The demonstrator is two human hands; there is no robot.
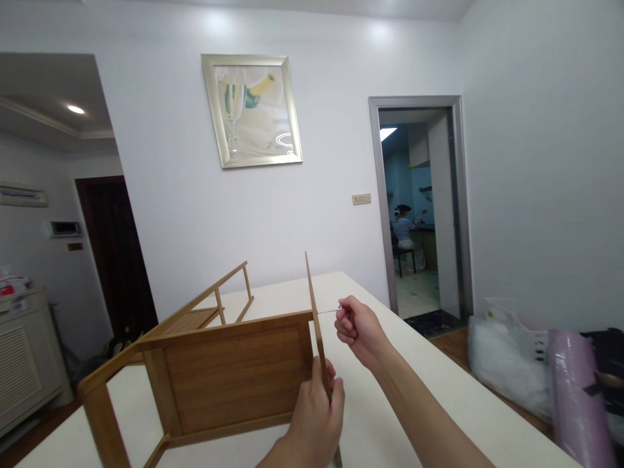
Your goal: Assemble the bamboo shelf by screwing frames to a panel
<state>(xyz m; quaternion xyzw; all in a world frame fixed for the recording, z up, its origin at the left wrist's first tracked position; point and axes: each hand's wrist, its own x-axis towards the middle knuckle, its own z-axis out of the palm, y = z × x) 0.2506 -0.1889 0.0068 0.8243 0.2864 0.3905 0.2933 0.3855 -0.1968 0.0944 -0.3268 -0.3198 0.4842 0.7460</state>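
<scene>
A wooden shelf frame [234, 374] lies on its side on the white table. Along its right end runs a thin wooden leg [312, 292], seen almost edge-on. My left hand [314, 406] is closed around the lower part of that leg. To the right, my right hand [359, 328] pinches the bent end of a thin metal hex key [329, 311]. The key's long shaft points left and meets the leg level with the frame's upper rail; its tip is hidden there.
The white table [390, 396] reaches back to the wall. On the floor at right are a clear plastic bag [504, 364] and a pink wrapped roll [578, 396]. A person [403, 227] sits beyond the doorway [419, 208]. A cabinet [29, 357] stands at left.
</scene>
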